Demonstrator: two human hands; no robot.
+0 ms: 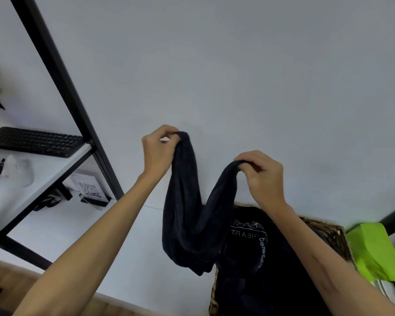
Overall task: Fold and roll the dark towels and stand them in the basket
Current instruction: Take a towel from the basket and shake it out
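A: What setting is shown?
B: A home-office or workroom corner: a black metal shelf frame point(62, 71) against a plain white wall point(237, 65), carrying a black keyboard point(35, 141).
A: Further indicators?
B: A QR-code stand point(90, 190) on the white counter point(82, 242) and a wicker basket point(328, 233) of dark laundry.

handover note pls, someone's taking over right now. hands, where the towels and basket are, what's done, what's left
Left hand: pinches one top corner of the dark towel, held up in the air.
Right hand: pinches the other top corner, slightly lower.
The towel sags in a U between the hands, its lower end hanging over the near-left edge of the wicker basket.
Basket sits at lower right and holds loose dark fabric with white lettering; no rolled towel is visible standing in it.
Done: one towel picked up and spread.
Left: fold it, roll it, stand it in the basket, then repeat for the others.
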